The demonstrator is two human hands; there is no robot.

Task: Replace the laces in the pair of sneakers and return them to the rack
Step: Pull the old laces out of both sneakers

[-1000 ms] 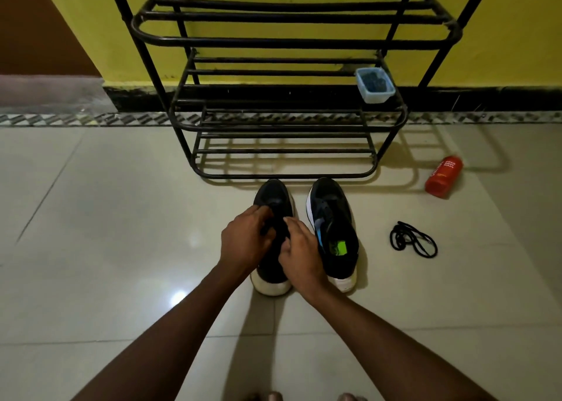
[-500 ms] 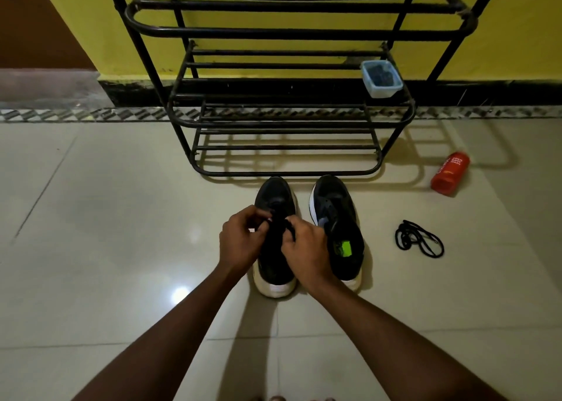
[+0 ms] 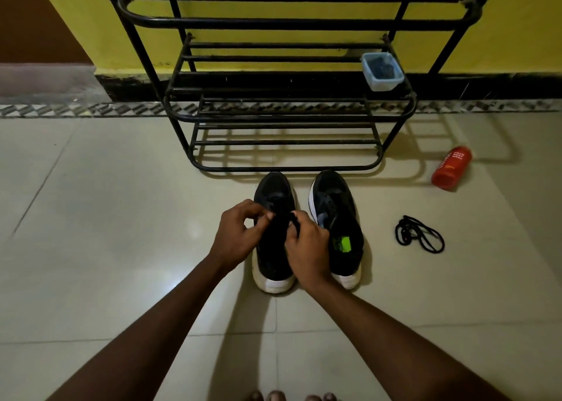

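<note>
On the pale tiled floor (image 3: 91, 248) in front of a black metal rack (image 3: 286, 168), 2 black sneakers with white soles stand side by side, toes toward the rack and just short of its lowest bar. The left hand (image 3: 240, 233) comes in from the left with its fingers curled tight, thumb and forefinger pinching at the lace (image 3: 294, 222) over the tongue of the left sneaker (image 3: 273, 194). The right hand (image 3: 307, 248) meets it across the same shoe, also curled, and pinches a short dark loop of that lace between thumb and fingers. The 2 hands are nearly touching above the lacing.

The right sneaker (image 3: 334, 206) stands just beside, touched by neither hand, a bright green patch showing inside its opening. Up on the right end of the rack's middle shelf sits 1 small clear-blue plastic container (image 3: 383, 84), lidless, holding dark bits too small to identify. On the floor right of the shoes lies a loose lace (image 3: 419, 236), black and coiled in a tangle. Farther right, near the rack's shadow, a red bottle (image 3: 451, 168) lies on its side.
</note>
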